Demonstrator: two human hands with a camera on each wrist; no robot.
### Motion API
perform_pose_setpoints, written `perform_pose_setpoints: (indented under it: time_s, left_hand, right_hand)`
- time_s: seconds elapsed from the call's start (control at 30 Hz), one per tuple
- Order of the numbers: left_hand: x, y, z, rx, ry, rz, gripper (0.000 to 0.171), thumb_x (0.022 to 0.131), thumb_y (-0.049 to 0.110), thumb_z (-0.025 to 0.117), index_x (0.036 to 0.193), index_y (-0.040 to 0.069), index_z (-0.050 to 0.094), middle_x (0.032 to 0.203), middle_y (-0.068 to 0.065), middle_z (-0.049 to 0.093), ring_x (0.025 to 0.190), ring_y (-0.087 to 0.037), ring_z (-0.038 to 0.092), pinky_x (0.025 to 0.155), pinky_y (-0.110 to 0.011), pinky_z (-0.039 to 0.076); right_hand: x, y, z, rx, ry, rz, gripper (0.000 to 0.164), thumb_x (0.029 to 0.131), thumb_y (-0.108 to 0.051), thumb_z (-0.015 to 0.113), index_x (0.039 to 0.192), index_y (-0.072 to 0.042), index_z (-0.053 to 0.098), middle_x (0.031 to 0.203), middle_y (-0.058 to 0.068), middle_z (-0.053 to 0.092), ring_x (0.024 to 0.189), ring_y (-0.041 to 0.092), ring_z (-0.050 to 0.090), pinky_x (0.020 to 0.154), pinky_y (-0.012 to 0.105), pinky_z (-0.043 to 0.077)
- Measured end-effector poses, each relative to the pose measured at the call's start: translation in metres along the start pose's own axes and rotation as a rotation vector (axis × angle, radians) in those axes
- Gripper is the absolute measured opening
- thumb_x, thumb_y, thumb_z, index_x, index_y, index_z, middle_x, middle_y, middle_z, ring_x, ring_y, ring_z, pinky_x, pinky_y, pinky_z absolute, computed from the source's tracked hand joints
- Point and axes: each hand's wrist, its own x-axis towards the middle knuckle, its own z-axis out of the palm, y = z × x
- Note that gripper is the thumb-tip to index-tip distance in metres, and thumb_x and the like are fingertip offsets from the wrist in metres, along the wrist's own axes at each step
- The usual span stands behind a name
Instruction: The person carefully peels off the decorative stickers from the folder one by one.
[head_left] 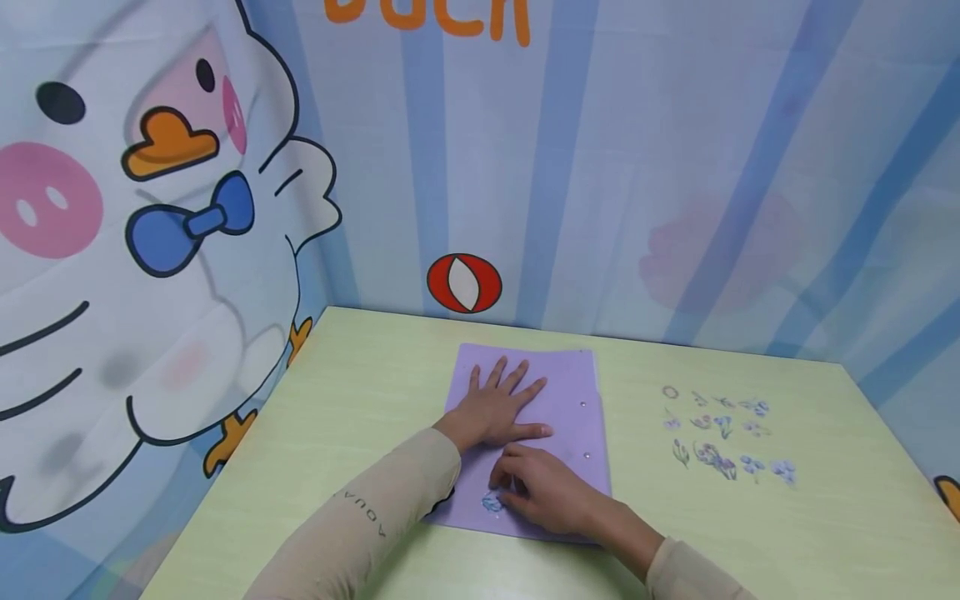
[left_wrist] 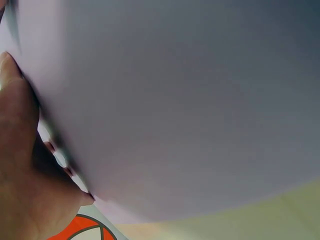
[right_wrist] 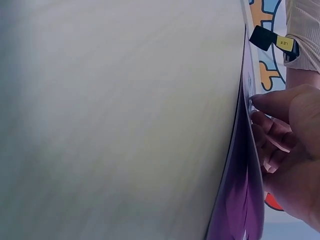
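A purple notebook [head_left: 562,383] with small round snaps along its right side lies on the table. My left hand [head_left: 495,410] rests flat on its upper left part, fingers spread. Below it, my right hand [head_left: 547,490] bends its fingers over the lower part of the cover. Its thumb and forefinger pinch at the edge of a blue flower sticker [head_left: 491,502], which lies close to the cover. In the right wrist view the thumb [right_wrist: 275,104] touches the cover, and the notebook's layers gape at the near edge. The left wrist view mostly shows blurred purple cover.
On the pale yellow table [head_left: 735,533], several small flower stickers [head_left: 723,425] lie in rough rows right of the notebook. A wreath-like sticker [head_left: 670,392] sits at their upper left. Behind the table hangs a blue striped cloth [head_left: 495,167] printed with a duck.
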Motion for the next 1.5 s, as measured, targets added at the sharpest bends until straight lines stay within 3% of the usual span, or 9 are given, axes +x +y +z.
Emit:
perform_pose_setpoints:
  time_s: [0.4, 0.73, 1.0, 1.37, 1.5]
  left_hand:
    - [-0.001, 0.0, 0.001, -0.015, 0.008, 0.0, 0.092, 0.096, 0.086, 0.036, 0.171, 0.037, 0.015, 0.179, -0.004, 0.006, 0.163, -0.039, 0.001, 0.125, -0.07, 0.008]
    - [0.001, -0.001, 0.003, -0.014, 0.006, -0.003, 0.092, 0.096, 0.086, 0.035, 0.171, 0.038, 0.014, 0.179, -0.003, 0.007, 0.163, -0.039, 0.001, 0.125, -0.07, 0.008]
    - [-0.001, -0.001, 0.0, -0.008, 0.006, 0.002, 0.09, 0.097, 0.084, 0.037, 0.171, 0.038, 0.014, 0.179, -0.004, 0.007, 0.163, -0.04, 0.002, 0.124, -0.071, 0.009]
    - [-0.001, 0.0, -0.001, -0.015, 0.0, -0.005, 0.089, 0.097, 0.083, 0.038, 0.171, 0.038, 0.014, 0.179, -0.003, 0.007, 0.163, -0.039, 0.002, 0.124, -0.071, 0.009]
    - [0.0, 0.0, -0.001, -0.026, -0.003, -0.01, 0.091, 0.096, 0.085, 0.037, 0.171, 0.038, 0.014, 0.179, -0.003, 0.006, 0.163, -0.038, 0.001, 0.125, -0.07, 0.008]
  right_hand:
    - [0.003, -0.002, 0.003, -0.013, 0.025, 0.005, 0.016, 0.095, -0.004, 0.076, 0.094, -0.017, 0.068, 0.091, -0.011, 0.06, 0.082, 0.002, 0.055, 0.078, 0.025, 0.052]
    - [-0.004, 0.005, -0.005, 0.153, 0.035, -0.003, 0.017, 0.097, -0.002, 0.073, 0.092, -0.018, 0.068, 0.084, -0.014, 0.062, 0.078, 0.001, 0.056, 0.074, 0.023, 0.051]
    - [-0.018, 0.011, -0.014, 0.219, 0.16, -0.006, 0.018, 0.091, 0.001, 0.076, 0.091, -0.016, 0.072, 0.086, -0.011, 0.07, 0.081, 0.002, 0.063, 0.076, 0.027, 0.057]
    - [-0.039, 0.021, -0.05, 0.252, 0.214, 0.165, 0.006, 0.097, -0.012, 0.076, 0.093, -0.017, 0.076, 0.089, -0.011, 0.073, 0.085, 0.007, 0.069, 0.084, 0.032, 0.059]
    - [-0.051, 0.029, -0.061, 0.262, 0.242, 0.225, 0.004, 0.097, -0.013, 0.077, 0.093, -0.016, 0.077, 0.089, -0.009, 0.073, 0.084, 0.01, 0.069, 0.081, 0.031, 0.059]
